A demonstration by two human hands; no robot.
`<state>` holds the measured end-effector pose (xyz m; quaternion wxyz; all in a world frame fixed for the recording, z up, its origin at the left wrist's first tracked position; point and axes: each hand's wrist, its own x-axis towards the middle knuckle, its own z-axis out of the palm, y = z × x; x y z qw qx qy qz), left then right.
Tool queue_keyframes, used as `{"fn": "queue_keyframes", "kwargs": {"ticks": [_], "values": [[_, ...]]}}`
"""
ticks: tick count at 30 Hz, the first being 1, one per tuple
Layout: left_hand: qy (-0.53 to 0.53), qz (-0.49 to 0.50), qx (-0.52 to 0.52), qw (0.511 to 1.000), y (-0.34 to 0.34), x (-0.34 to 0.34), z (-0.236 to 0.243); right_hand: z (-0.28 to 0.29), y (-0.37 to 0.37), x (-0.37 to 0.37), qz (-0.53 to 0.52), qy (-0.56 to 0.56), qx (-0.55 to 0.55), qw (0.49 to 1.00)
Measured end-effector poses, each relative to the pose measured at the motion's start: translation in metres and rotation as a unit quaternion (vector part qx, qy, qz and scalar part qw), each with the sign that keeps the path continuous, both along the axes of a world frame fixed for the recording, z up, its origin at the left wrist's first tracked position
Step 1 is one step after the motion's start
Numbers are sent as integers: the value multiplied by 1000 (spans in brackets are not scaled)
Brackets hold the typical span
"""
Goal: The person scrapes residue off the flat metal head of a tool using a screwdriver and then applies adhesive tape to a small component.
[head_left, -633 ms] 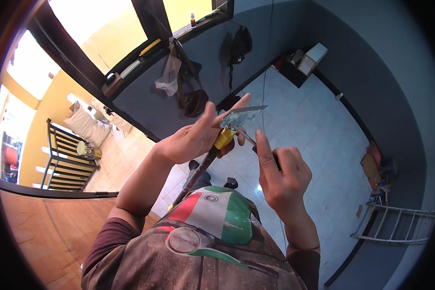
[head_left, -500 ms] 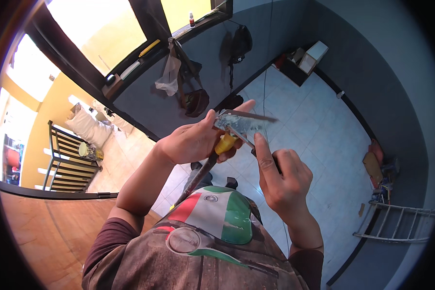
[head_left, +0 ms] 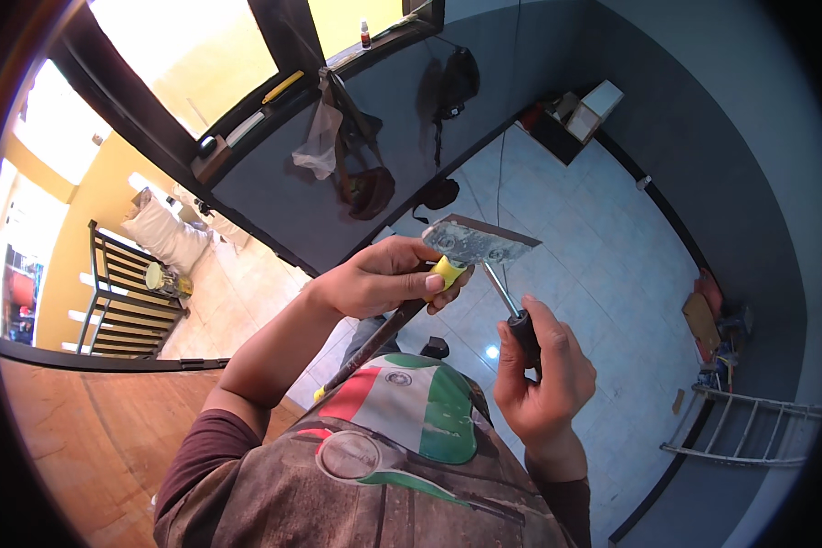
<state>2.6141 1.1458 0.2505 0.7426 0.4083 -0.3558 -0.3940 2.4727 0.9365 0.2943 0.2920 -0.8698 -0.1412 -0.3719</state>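
Observation:
My left hand (head_left: 388, 279) is closed round the yellow neck of a long-handled scraper (head_left: 480, 243). Its flat metal head is smeared with pale residue and has a dark blade along the far edge. The scraper's dark pole (head_left: 374, 342) slants down to the left, toward my body. In my right hand (head_left: 550, 379) is a screwdriver (head_left: 523, 333), gripped by its black handle between thumb and fingers. The shank points up and left, and its tip meets the underside of the metal head near a screw; whether it sits in the slot is too small to tell.
A wooden surface (head_left: 110, 438) lies at my lower left, beside a dark slatted rack (head_left: 123, 306). Bags (head_left: 370, 192) hang on the grey wall under the window. A ladder (head_left: 749, 425) leans at the right. Boxes (head_left: 575, 119) stand in the far corner on the tiled floor (head_left: 612, 256).
The scraper head has turned so its flat face shows more. My left fingers have folded round the neck, and my right hand has moved down and drawn back, uncovering the screwdriver.

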Motion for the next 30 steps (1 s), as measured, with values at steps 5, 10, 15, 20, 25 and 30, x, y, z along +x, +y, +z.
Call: {"fn": "queue_keyframes", "kwargs": {"ticks": [5,10,15,20,25,30], "values": [[-2,14,66,998,-8,-6,6,-6,10,-4,-5,98,84,992],[-16,124,115,986,-26,-18,-21,-11,14,-7,-40,137,72,987],[115,118,103,981,-34,-29,-20,-14,14,-5,-60,147,56,986],[94,10,57,994,-22,-18,-24,-14,18,-6,-49,145,75,985],[128,-34,50,990,-21,-15,-23,-15,23,-1,-38,121,75,989],[163,-56,24,985,-18,-9,-33,-15,30,-1,-57,125,61,989]]}}
